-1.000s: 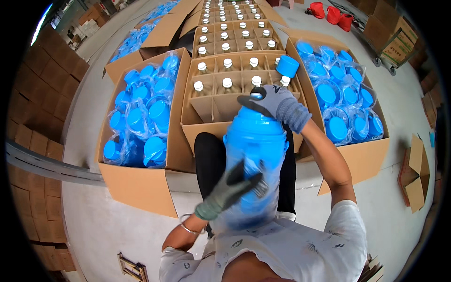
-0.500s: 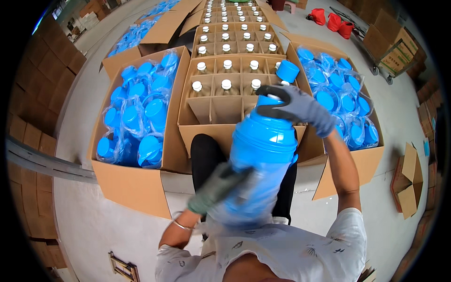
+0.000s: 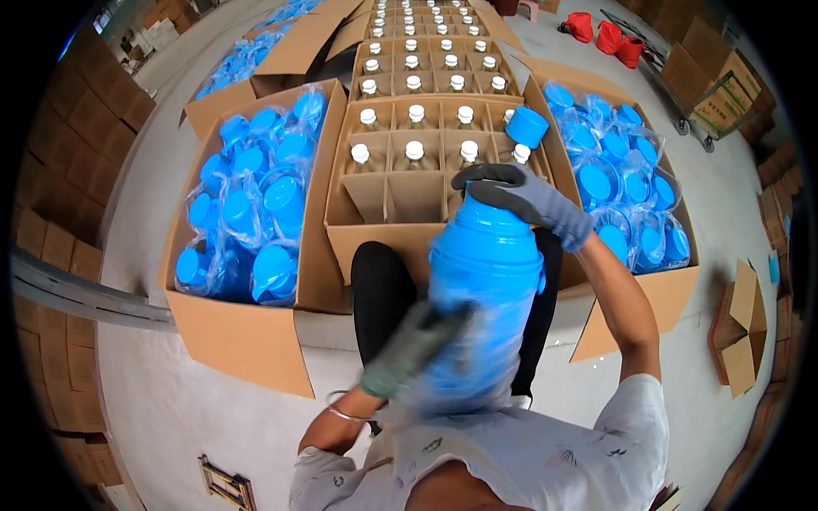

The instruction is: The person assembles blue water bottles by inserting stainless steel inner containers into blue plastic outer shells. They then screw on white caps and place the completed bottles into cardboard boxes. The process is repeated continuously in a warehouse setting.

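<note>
A large blue thermos flask (image 3: 486,272) stands slightly tilted between my knees, in front of the divided box. My right hand (image 3: 524,198), in a grey and black glove, is closed over the flask's narrow top, hiding what lies under the fingers. My left hand (image 3: 417,347), in a dark green glove, grips the side of its body and is blurred by motion. Clear plastic film appears to hang about the lower body. Beyond my right hand, a blue cup-shaped lid (image 3: 527,127) rests on the bottle tops at the right of the box.
The divided cardboard box (image 3: 383,230) holds white-capped bottles (image 3: 414,153); more such boxes stretch behind it. Boxes of plastic-wrapped blue flasks flank it at left (image 3: 240,209) and right (image 3: 635,187). A loaded trolley (image 3: 711,98) and an open carton (image 3: 740,328) stand on the right.
The flask has shifted slightly right, with both hands still on it. My right hand has turned a little over its top. The whole view has shifted slightly.
</note>
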Motion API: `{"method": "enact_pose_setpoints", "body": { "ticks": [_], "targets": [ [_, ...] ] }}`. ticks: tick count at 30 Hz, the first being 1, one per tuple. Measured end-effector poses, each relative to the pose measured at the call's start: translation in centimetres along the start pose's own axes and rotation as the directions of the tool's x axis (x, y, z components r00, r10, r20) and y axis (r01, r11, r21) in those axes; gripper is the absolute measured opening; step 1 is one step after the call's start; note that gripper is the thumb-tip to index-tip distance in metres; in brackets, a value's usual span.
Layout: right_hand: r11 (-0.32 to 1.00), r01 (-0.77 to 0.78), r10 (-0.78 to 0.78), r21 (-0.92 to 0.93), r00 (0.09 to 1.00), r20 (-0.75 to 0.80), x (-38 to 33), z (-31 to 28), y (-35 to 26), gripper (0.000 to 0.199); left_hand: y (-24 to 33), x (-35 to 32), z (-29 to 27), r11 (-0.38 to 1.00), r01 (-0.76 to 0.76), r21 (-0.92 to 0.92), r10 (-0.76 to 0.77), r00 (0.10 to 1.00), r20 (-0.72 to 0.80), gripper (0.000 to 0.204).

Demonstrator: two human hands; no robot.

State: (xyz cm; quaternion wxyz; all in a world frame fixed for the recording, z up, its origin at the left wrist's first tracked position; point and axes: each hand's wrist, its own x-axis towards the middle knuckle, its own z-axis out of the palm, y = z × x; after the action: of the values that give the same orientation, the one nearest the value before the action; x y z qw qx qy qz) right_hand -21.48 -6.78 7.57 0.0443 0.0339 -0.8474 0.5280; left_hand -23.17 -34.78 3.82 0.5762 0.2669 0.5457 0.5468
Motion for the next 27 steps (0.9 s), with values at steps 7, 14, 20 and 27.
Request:
{"method": "enact_pose_setpoints", "body": {
  "ticks": [7, 14, 20, 27],
  "targets": [
    [0.987, -0.119, 0.12, -0.108, 0.993, 0.007, -1.0, -0.6, -4.3, 0.042, -3.0, 1.1, -6.5, 0.896, -0.251, -0.365, 0.305, 0.948, 0.096, 0.058],
    [0.866, -0.355, 0.345, -0.353, 0.934, -0.094, 0.4, 0.8, -0.4, 0.044, -1.9, 0.8, 2.9, 0.875, -0.152, 0.461, 0.195, 0.98, -0.047, 0.058],
    [0.987, 0.153, -0.156, 0.057, 0.986, 0.057, -0.3, -1.3, -2.1, 0.041, -4.7, 1.2, -6.2, 0.958, -0.272, 0.087, 0.258, 0.956, 0.142, 0.064],
    [0.905, 0.142, -0.1, -0.4, 0.987, 0.123, -0.2, -2.1, -2.1, 0.045, -3.0, 0.8, -1.9, 0.976, -0.216, 0.011, 0.212, 0.967, 0.141, 0.066]
  ]
}}
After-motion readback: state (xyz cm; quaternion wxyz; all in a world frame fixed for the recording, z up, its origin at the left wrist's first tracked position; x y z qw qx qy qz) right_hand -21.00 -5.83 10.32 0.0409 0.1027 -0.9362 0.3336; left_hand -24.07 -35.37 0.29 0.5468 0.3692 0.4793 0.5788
